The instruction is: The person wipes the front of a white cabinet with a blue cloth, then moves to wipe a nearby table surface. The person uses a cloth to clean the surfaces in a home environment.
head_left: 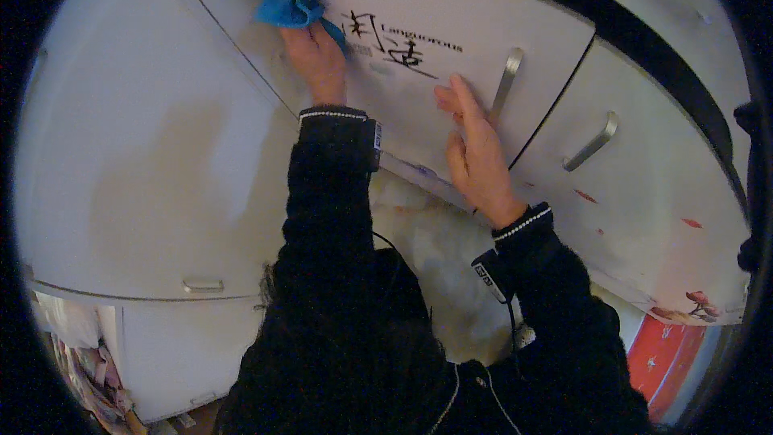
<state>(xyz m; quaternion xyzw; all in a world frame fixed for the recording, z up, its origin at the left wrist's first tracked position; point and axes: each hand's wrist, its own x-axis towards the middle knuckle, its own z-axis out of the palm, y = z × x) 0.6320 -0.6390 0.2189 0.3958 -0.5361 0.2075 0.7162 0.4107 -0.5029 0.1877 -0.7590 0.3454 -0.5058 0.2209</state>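
Left hand [317, 63] clutched blue cloth [290, 4], bunched past its fingertips.
Right hand [481, 149], empty and uncurled, lay beside the bar handle [507, 77].

Left hand [320, 68]: fingertips hidden by cloth [290, 4]. Right hand [485, 161] hides lower end of handle [507, 80]; contact unclear. Small grey print [359, 49] too blurred to read. Pile [95, 366], lower left, cut by rim, items indistinct. Red panel [662, 364] partly behind sleeve [576, 294]. Black object [748, 254], right rim, cropped, kind unclear.
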